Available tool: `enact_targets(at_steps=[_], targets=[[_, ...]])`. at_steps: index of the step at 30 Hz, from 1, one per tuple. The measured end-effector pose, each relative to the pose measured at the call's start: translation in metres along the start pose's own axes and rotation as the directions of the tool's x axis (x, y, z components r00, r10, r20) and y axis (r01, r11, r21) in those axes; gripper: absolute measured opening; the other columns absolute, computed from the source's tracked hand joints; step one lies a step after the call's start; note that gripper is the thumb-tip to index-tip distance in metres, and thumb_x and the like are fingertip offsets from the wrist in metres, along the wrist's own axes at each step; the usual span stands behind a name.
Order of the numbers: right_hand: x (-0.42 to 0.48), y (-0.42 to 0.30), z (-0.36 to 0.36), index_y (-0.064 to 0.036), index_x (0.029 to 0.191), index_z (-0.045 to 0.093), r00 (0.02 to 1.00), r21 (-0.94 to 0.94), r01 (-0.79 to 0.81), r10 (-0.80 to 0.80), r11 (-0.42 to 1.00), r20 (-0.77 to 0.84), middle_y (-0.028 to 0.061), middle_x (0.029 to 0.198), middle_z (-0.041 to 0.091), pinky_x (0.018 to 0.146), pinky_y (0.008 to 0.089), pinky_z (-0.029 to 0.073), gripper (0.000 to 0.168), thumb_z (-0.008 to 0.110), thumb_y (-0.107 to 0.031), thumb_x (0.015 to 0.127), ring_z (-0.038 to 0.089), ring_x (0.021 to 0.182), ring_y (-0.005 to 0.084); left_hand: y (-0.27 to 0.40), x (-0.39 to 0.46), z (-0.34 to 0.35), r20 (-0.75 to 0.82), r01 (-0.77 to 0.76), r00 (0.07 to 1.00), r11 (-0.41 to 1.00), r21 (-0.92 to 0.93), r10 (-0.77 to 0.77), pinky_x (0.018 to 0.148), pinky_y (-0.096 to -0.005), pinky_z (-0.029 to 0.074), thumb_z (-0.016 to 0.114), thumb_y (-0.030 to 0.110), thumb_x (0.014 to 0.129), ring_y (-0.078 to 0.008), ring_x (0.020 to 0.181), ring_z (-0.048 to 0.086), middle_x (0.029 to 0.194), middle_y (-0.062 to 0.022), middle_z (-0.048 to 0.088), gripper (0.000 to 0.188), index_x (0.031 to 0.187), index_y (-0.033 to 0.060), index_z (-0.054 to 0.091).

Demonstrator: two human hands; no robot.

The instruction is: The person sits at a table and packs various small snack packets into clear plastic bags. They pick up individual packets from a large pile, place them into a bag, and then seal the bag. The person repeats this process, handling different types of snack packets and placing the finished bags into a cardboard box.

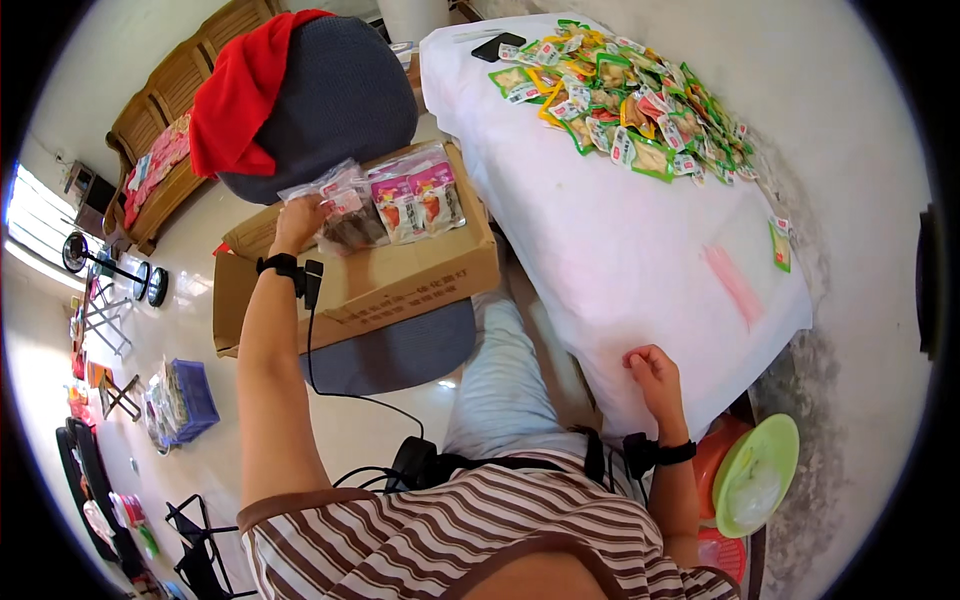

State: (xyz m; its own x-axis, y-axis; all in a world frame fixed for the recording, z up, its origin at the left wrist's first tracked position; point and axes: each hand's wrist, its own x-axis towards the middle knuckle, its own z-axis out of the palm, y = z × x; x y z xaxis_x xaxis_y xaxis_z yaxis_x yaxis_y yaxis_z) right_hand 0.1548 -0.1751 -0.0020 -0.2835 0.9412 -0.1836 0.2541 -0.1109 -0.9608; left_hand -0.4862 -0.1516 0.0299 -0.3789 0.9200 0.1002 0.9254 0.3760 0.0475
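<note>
My left hand (301,222) grips the edge of a clear plastic bag of dark packaged snacks (351,219) at the cardboard box (405,283). Beside that bag, another clear bag holds purple-and-white snack packets (417,196). My right hand (654,375) is over the near part of the white-covered table (570,247), its thumb and fingers drawn together. Nothing clear shows between them. A bundle of thin pink strips (733,286) lies beyond this hand on the cloth. Small green and yellow snack pouches (622,97) form a heap at the table's far end.
A black phone (499,47) lies beside the heap, and a lone pouch (781,244) near the table's right edge. Behind the box stands a dark padded seat (345,90) with a red cloth (244,97). Green (780,450) and orange basins (716,457) stand at right, a blue crate (193,401) at left.
</note>
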Motion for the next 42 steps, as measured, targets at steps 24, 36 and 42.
enact_targets(at_steps=[24, 36, 42], targets=[[-0.003, 0.030, -0.008, -0.002, 0.095, 0.064, 0.999, 0.231, 0.014, -0.004, 0.973, -0.045, 0.0041, 0.091, 0.067, 0.071, 0.0236, 0.048, 0.015, 0.056, -0.015, 0.094, 0.062, 0.084, 0.0098, 0.143, -0.014, -0.064, -0.491, -0.361, 0.857, 0.865, -0.349, 0.159, 0.074, -0.0369, 0.050, 0.063, 0.007, 0.085, -0.0315, 0.084, 0.063, 0.093, -0.0153, 0.064, 0.014, 0.098, 0.0012, 0.065], [0.000, 0.037, -0.010, -0.002, 0.096, 0.063, 1.000, 0.249, 0.011, -0.008, 0.968, -0.014, 0.0046, 0.092, 0.067, 0.071, 0.0256, 0.050, 0.016, 0.054, -0.016, 0.096, 0.064, 0.086, 0.0114, 0.398, -0.057, 0.027, -0.251, -0.507, 0.843, 0.547, -0.666, 0.476, 0.084, -0.0371, 0.049, 0.064, 0.015, 0.084, -0.0317, 0.101, 0.059, 0.106, -0.0127, 0.063, 0.020, 0.102, 0.0050, 0.064], [0.015, 0.009, -0.028, -0.003, 0.098, 0.062, 0.971, 0.174, -0.201, 0.172, 0.964, 0.167, 0.0036, 0.093, 0.066, 0.074, 0.0258, 0.050, 0.016, 0.055, -0.017, 0.096, 0.063, 0.086, 0.0113, 0.441, -0.023, 0.081, -0.321, -0.580, 0.814, 0.698, -0.420, 0.484, 0.103, -0.0478, 0.035, 0.064, 0.021, 0.083, -0.0368, 0.126, 0.043, 0.133, -0.0174, 0.050, 0.038, 0.118, 0.0071, 0.060]])
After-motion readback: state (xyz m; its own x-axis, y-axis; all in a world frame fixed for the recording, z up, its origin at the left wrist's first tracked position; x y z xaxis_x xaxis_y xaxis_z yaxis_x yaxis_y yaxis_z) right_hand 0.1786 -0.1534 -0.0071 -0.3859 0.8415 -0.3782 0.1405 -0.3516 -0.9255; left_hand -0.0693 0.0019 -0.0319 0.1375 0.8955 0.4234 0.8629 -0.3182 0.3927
